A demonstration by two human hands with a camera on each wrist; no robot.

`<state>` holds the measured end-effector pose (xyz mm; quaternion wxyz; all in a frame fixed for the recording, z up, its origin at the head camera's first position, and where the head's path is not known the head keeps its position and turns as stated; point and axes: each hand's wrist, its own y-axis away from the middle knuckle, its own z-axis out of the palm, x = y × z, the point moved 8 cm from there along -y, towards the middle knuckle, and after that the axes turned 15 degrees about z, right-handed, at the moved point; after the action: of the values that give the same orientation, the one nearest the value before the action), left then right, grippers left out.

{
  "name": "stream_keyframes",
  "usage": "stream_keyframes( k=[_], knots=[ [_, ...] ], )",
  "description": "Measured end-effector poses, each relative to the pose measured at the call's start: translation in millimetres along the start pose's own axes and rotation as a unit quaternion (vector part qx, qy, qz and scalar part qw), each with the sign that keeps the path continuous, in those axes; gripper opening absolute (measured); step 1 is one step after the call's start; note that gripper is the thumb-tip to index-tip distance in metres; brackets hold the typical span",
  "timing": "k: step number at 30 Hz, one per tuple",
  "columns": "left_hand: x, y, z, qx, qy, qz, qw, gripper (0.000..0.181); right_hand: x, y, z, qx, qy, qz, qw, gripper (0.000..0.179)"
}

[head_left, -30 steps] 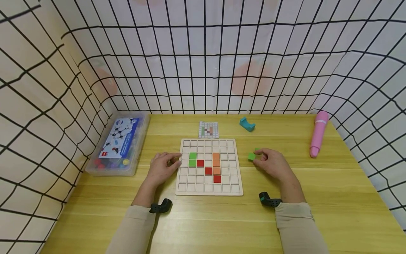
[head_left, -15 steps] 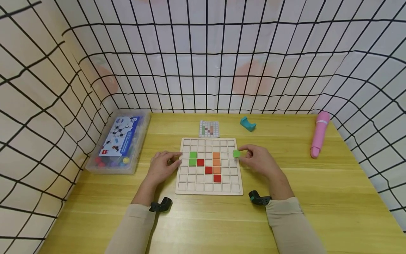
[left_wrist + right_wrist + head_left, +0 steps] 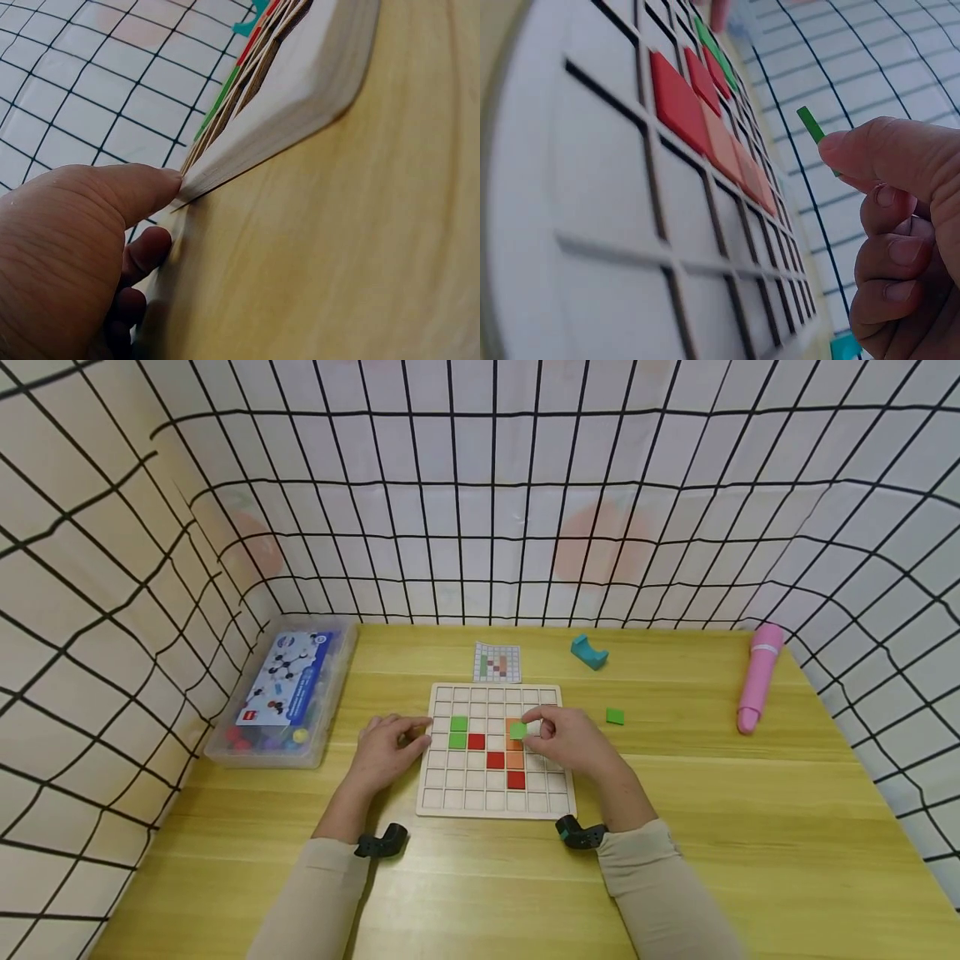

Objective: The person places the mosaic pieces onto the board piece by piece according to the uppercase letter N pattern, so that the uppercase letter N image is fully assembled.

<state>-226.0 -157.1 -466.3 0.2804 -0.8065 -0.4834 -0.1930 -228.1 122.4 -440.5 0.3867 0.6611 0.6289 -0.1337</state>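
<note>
My right hand (image 3: 566,739) pinches a green square tile (image 3: 517,732) between thumb and index finger. The tile is held above the wooden grid board (image 3: 442,802), overlapping the orange tiles (image 3: 514,760) in the head view. In the right wrist view, the green tile (image 3: 811,126) is seen nearly edge-on. My left hand (image 3: 386,752) touches the board's left edge; its thumb (image 3: 146,191) lies against the rim in the left wrist view. Two green tiles (image 3: 458,724) and three red tiles (image 3: 495,760) sit in the board's cells.
One loose green tile (image 3: 615,717) lies right of the board. Behind the board is a small printed grid card (image 3: 497,663), with a teal curved piece (image 3: 589,652) beside it. A clear plastic case (image 3: 281,693) stands at left, a pink cylindrical object (image 3: 760,678) at right.
My right hand has picked up a green tile from the table right of the board and carried it left over the board. The left hand stays at the board's edge.
</note>
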Motion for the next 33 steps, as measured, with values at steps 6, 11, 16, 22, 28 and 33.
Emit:
stream_keyframes(
  k=[6,11,16,22,28,33],
  knots=[
    [1.4,-0.7,-0.4,0.001,0.005,0.001,1.0,0.032,-15.1,1.5,20.4,-0.021,0.0,-0.024,0.9995,0.029],
    [1.5,-1.3,-0.9,0.003,0.004,0.001,1.0,0.032,-27.2,1.7,33.4,-0.032,0.004,-0.032,0.999,0.026],
    [2.0,-1.2,-1.5,0.004,0.003,0.001,1.0,0.032,-37.4,0.9,46.9,-0.035,0.03,-0.039,0.9982,0.025],
    [2.5,-0.6,-1.9,0.004,0.002,-0.002,1.0,0.032,-45.6,0.9,62.2,-0.04,0.048,-0.046,0.997,0.023],
    [2.1,-0.1,-1.9,0.005,0.0,-0.004,1.0,0.032,-52.8,0.0,73.1,-0.028,0.079,-0.056,0.9949,0.024],
    [1.0,0.4,-1.2,0.005,0.003,-0.004,1.0,0.032,-56.3,-0.8,79.2,-0.029,0.085,-0.058,0.9943,0.023]
  ],
)
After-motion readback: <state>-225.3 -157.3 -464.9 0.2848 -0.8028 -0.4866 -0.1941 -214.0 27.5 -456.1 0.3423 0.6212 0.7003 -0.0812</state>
